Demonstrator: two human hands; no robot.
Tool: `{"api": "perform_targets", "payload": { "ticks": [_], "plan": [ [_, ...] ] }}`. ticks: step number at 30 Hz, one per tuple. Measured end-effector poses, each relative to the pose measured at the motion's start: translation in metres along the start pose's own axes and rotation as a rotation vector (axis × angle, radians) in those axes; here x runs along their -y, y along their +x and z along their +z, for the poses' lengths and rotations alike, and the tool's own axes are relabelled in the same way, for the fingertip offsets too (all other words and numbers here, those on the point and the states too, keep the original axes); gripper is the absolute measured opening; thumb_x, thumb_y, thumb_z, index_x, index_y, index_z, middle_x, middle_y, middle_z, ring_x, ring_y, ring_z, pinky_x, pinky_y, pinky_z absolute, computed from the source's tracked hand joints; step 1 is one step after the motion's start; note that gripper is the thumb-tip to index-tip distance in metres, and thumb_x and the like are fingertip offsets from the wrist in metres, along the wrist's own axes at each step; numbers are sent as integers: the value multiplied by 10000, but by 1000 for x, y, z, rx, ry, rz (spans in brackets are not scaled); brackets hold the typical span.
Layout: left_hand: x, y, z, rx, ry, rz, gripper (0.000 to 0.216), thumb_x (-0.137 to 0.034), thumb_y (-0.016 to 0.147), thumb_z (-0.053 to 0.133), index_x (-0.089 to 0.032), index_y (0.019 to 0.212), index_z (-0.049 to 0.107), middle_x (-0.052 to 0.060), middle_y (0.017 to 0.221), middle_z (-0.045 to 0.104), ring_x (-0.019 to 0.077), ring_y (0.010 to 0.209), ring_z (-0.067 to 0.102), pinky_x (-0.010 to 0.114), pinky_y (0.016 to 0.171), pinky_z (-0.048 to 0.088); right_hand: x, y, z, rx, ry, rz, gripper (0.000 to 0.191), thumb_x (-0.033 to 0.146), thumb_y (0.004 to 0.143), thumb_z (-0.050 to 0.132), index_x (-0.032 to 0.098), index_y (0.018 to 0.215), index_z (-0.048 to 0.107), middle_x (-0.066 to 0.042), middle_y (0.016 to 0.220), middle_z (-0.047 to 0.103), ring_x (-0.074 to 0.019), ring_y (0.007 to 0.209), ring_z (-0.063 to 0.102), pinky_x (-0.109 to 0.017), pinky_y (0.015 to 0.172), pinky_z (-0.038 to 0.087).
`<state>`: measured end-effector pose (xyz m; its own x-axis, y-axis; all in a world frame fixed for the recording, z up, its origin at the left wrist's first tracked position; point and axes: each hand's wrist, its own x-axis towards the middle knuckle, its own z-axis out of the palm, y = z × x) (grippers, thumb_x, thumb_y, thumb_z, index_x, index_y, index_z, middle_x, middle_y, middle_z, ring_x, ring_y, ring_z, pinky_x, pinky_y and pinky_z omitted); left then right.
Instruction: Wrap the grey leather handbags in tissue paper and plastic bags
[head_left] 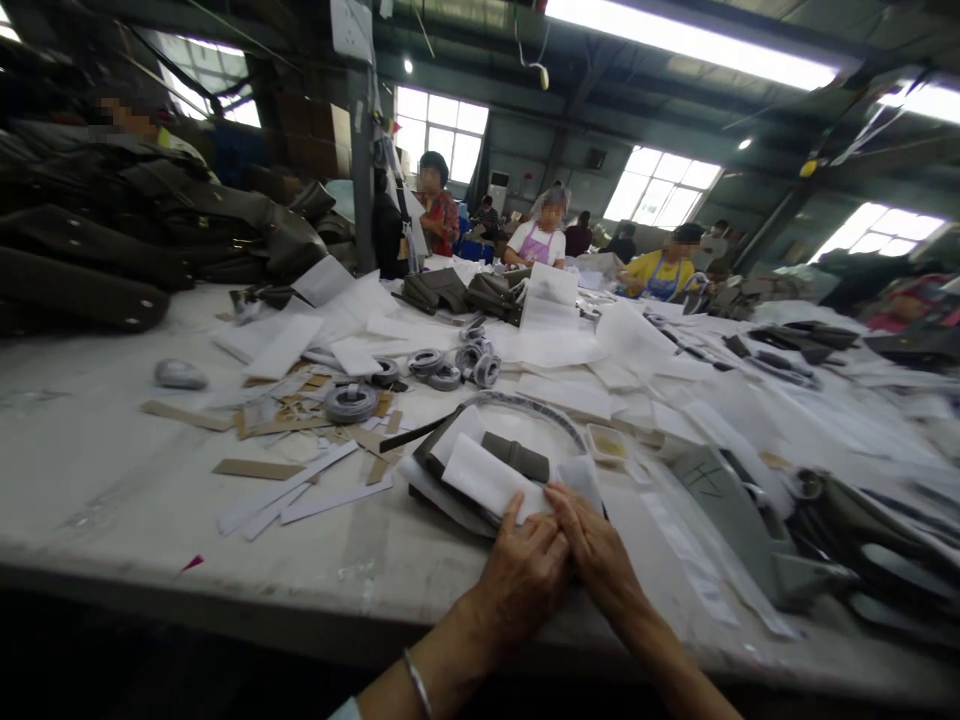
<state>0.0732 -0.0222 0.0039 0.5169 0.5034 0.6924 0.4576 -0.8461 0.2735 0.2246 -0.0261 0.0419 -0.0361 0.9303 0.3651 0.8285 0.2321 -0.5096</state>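
In front of me on the table lies a dark grey-green bag (431, 455) with a wide flat handle or strap (516, 456). A folded white packing sheet (487, 475) rests over it. My left hand (525, 560) is closed on the sheet's near edge, its index finger extended along it. Close against it, my right hand (589, 535) grips the same edge with the fingers together. The thumbs are mostly hidden. Behind the bag curves a long grey strap (536, 403). More white sheet shows under and beside the bag.
Rolled grey straps (351, 403) and cardboard strips (259, 469) lie to the left. A small clear tray (607, 445) sits right of the bag. Dark bags (82, 250) are piled far left. White sheets (555, 345) cover the table's middle. Several co-workers (536, 240) are across the table.
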Motion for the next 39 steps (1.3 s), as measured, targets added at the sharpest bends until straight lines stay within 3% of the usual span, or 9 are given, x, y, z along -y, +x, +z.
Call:
{"api": "perform_targets", "payload": {
  "ticks": [5, 9, 12, 18, 22, 26, 30, 34, 39],
  "plan": [
    [16, 12, -40, 141, 126, 12, 302, -292, 928, 576, -128, 1181, 596, 113, 1263, 626, 220, 1164, 583, 359, 1072, 418, -16, -17, 17, -85, -196, -217, 390, 372, 1023, 387, 211, 1258, 653, -74, 1337, 637, -246, 1267, 567, -441, 1081, 460],
    [58, 23, -99, 198, 272, -55, 394, -460, 909, 622, -196, 1202, 615, 92, 1302, 622, 276, 1240, 541, 463, 1086, 387, -24, -9, 11, -107, -398, -358, 419, 365, 1026, 396, 172, 1348, 581, -107, 1384, 597, -268, 1273, 559, -461, 1060, 464],
    [84, 14, -126, 212, 285, -144, 341, -403, 938, 604, -246, 1240, 615, 51, 1308, 640, 250, 1243, 551, 437, 1061, 410, -37, 6, 0, -49, -484, -407, 422, 339, 1036, 365, 152, 1351, 575, -121, 1379, 599, -279, 1265, 566, -489, 1044, 464],
    [59, -16, -108, 143, 287, -247, 307, -280, 976, 530, -271, 1275, 599, 38, 1293, 657, 276, 1145, 621, 476, 945, 459, -11, 40, -28, 91, -454, -430, 353, 297, 1023, 396, 182, 1217, 667, -101, 1343, 630, -305, 1328, 500, -575, 1128, 333],
    [43, -13, -101, 69, 232, -328, 314, -205, 961, 528, -299, 1247, 616, 21, 1254, 678, 250, 1113, 647, 454, 916, 479, 34, 35, -5, 204, -308, -487, 429, 349, 1010, 463, 225, 1420, 495, -67, 1445, 545, -252, 1380, 442, -504, 1142, 351],
    [50, -3, -115, 92, 183, -368, 234, -192, 943, 556, -283, 1118, 680, 8, 1185, 706, 200, 1019, 687, 353, 807, 528, 43, 19, 26, 167, -319, -478, 498, 375, 993, 498, 222, 1462, 438, -80, 1487, 496, -293, 1411, 386, -564, 1127, 336],
    [54, -6, -116, 88, 227, -278, 253, -150, 945, 500, -245, 1095, 680, 33, 1177, 705, 198, 999, 693, 344, 785, 551, 40, 13, 33, 146, -351, -449, 482, 358, 997, 491, 236, 1460, 437, -72, 1491, 492, -301, 1423, 359, -577, 1134, 293],
    [57, -27, -109, 85, 266, -126, 363, -94, 962, 383, -198, 1218, 618, 78, 1206, 695, 194, 1083, 668, 372, 941, 534, 43, 11, 35, 131, -355, -438, 419, 355, 999, 495, 240, 1402, 502, -62, 1461, 530, -305, 1404, 387, -575, 1150, 220],
    [67, -44, -116, 251, 261, -6, 446, -148, 943, 496, -161, 1388, 469, 117, 1350, 611, 248, 1267, 562, 436, 1047, 479, 47, 10, 38, 112, -322, -417, 369, 350, 1012, 472, 247, 1360, 537, -38, 1420, 575, -277, 1373, 433, -538, 1165, 188]
  ]
}}
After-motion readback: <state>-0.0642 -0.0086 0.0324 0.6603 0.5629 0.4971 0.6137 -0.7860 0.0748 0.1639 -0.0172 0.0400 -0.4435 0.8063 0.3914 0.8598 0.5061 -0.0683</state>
